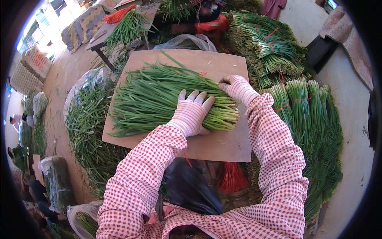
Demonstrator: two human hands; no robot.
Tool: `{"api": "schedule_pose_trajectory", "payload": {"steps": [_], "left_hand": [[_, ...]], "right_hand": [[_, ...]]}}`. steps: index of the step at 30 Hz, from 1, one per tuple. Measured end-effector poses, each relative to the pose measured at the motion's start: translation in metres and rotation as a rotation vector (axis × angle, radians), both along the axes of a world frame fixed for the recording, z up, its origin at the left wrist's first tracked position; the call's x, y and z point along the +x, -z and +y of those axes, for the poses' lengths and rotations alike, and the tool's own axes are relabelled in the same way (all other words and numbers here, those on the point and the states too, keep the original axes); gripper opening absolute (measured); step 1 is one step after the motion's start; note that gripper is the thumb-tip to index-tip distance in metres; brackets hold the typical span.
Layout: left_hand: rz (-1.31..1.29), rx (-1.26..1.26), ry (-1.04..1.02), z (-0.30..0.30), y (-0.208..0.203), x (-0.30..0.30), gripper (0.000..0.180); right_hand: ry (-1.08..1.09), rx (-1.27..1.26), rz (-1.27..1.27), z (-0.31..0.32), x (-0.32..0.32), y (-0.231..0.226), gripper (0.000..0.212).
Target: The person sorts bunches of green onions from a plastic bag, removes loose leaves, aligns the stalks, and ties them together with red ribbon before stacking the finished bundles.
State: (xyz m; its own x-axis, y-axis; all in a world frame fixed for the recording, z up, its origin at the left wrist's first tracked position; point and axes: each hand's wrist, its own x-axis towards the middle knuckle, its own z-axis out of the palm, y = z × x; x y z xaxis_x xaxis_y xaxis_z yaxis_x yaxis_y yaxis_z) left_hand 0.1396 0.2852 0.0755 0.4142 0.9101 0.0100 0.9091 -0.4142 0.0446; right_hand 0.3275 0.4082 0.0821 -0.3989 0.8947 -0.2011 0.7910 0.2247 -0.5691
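A loose bunch of garlic chives (pixel 151 99) lies across a tan board (pixel 223 147), green tips to the left and pale stem ends to the right. My left hand (pixel 191 111), in a striped glove with dirty fingertips, spans the stems. Its fingers reach over the top and the thumb sits at the near side, gripping the bunch. At the far edge of the stems, my right hand (pixel 237 87) has its gloved fingers pinched together. Whatever lies between those fingertips is hidden. A small red strip (pixel 203 73) shows just beyond the stems.
Tied chive bundles (pixel 298 99) are stacked on the right, with another pile (pixel 274 44) behind. Loose leaves (pixel 89 123) heap at the left. Red ties (pixel 232 178) hang below the board. A low table (pixel 107 34) with more chives stands at the back left.
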Motion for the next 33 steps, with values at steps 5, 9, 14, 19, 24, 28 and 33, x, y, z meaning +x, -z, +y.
{"api": "schedule_pose_trajectory", "payload": {"steps": [5, 9, 14, 19, 24, 28, 33], "left_hand": [[-0.034, 0.024, -0.005, -0.003, 0.004, 0.001, 0.105], [-0.041, 0.029, -0.028, -0.011, 0.01, -0.008, 0.1], [-0.085, 0.122, 0.021, -0.014, 0.014, -0.005, 0.096], [-0.125, 0.192, 0.036, -0.018, 0.019, -0.011, 0.098], [-0.124, 0.164, -0.011, -0.015, 0.019, -0.004, 0.095], [-0.111, 0.195, -0.02, -0.017, 0.023, -0.008, 0.089], [-0.124, 0.283, -0.003, -0.014, 0.031, -0.001, 0.08]], "right_hand": [[0.185, 0.364, 0.375, 0.015, 0.007, -0.004, 0.021], [0.278, 0.267, 0.784, -0.025, -0.014, -0.052, 0.017], [-0.009, 0.368, 0.724, -0.058, -0.002, -0.003, 0.02], [-0.213, 0.469, 0.109, -0.079, 0.013, 0.004, 0.022], [-0.415, 0.511, -0.123, -0.076, 0.025, -0.008, 0.025], [-0.405, 0.367, -0.026, -0.063, 0.013, -0.043, 0.022], [-0.205, 0.244, 0.033, -0.003, -0.01, -0.028, 0.029]]}}
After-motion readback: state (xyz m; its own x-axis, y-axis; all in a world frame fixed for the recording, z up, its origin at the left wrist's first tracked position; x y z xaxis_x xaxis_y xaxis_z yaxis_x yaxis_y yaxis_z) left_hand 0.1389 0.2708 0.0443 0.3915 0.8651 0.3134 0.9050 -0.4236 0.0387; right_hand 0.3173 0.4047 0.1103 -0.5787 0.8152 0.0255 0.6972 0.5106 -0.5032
